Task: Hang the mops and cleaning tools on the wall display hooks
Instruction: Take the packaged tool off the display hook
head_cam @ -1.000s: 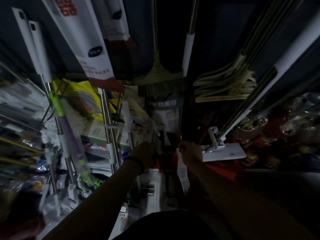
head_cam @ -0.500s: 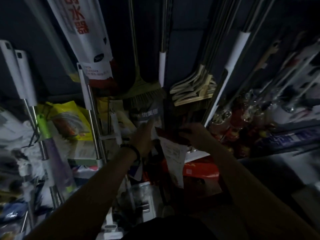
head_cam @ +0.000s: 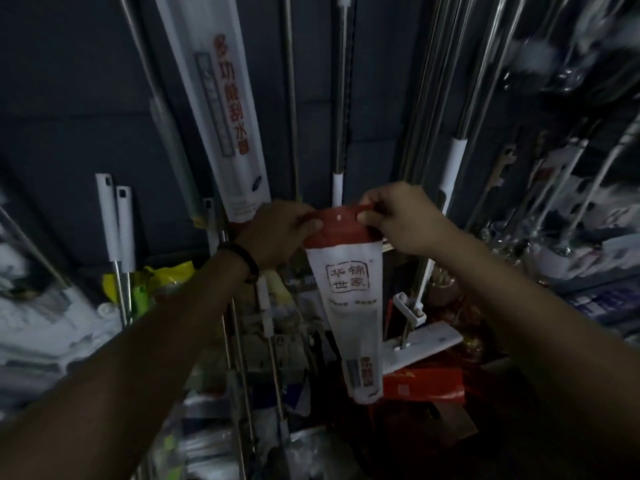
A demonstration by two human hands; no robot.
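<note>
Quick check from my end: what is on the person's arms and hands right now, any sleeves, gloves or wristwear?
Both forearms are bare, with no sleeves in view, and neither hand is gloved. The left hand has a dark band around its wrist, which looks like a bracelet or cord; the dim light hides the details. The right hand and its wrist show nothing worn. No rings can be made out on the fingers.

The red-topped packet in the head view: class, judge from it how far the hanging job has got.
Done: long-handled tools already hang on the dark wall, such as the white squeegee pack and white-handled poles. In hand: the left hand and right hand hold the red-topped packet by its top edge, hole showing, not yet hooked. Left: hooking it; more goods crowd below.
</note>
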